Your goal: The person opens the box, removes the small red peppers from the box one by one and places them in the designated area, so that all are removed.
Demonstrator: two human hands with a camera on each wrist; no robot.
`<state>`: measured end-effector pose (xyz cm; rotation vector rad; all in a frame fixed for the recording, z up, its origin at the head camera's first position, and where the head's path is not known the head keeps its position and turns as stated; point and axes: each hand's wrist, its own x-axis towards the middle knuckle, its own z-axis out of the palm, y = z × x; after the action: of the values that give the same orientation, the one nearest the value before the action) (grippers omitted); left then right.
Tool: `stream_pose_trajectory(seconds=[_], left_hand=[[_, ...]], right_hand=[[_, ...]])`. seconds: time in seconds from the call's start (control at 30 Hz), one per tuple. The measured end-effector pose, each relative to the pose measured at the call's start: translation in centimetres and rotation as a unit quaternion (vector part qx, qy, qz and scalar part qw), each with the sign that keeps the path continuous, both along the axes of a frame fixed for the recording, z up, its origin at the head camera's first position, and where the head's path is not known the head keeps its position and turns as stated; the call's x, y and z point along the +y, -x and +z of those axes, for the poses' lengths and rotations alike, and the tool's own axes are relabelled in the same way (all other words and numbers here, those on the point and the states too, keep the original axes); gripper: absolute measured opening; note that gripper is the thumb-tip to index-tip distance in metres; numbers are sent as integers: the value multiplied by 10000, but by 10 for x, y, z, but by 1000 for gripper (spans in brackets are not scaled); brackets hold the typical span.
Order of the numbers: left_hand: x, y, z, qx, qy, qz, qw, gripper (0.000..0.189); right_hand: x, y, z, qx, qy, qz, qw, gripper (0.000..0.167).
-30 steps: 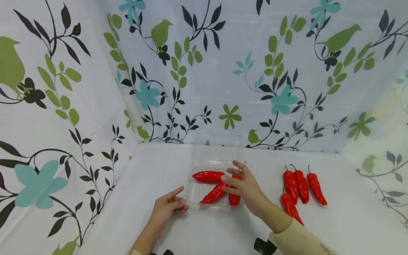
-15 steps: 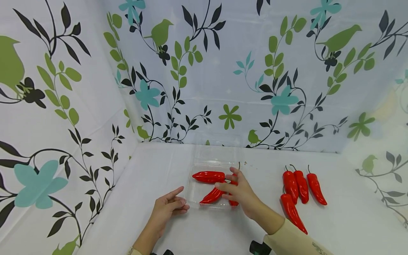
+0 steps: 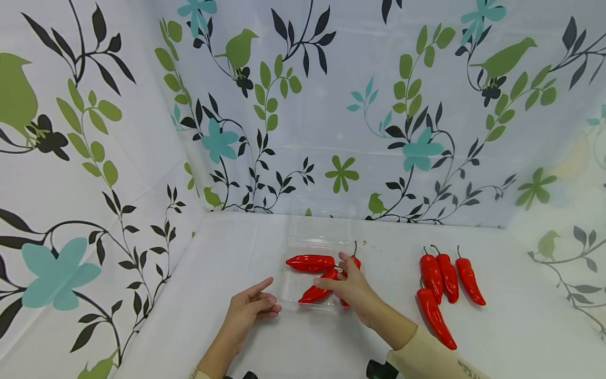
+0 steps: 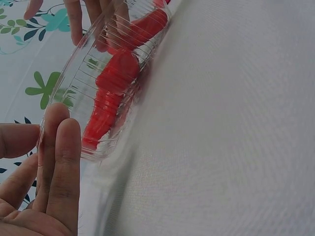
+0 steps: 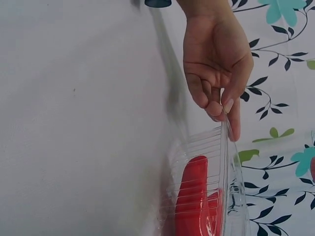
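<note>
A clear plastic clamshell container (image 3: 289, 295) sits on the white table with three red chili peppers inside: one across the back (image 3: 310, 262), one slanting in front (image 3: 313, 294), one upright along the right side, partly covered. My left hand (image 3: 246, 310) pinches the container's left rim between thumb and fingers, as the right wrist view shows with the left hand (image 5: 216, 64). My right hand (image 3: 355, 292) reaches over the container's right side, thumb by the slanting pepper and fingers over the right one. In the left wrist view, the right hand's fingers (image 4: 93, 19) hang extended above the peppers.
Several more red peppers (image 3: 432, 276) lie on the table right of the container, near my right forearm. The container's raised clear lid (image 3: 322, 226) stands behind its base. A patterned curtain (image 3: 307, 105) backs the table, and another side hangs at the left.
My right hand has shifted left and slightly lower over the container, its thumb now by the slanting pepper, which has moved slightly. The left hand has stayed at the rim.
</note>
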<state>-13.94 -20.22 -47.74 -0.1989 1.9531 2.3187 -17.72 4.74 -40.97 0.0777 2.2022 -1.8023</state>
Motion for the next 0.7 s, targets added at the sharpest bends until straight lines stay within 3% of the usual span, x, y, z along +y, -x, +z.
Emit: stream_pose_trajectory(seconds=[0.7], left_hand=[[-1,0,-1,43,-72,-90,9999,57]], right_hand=[[-5,4,-8,-187,-329,-3,9993,107]])
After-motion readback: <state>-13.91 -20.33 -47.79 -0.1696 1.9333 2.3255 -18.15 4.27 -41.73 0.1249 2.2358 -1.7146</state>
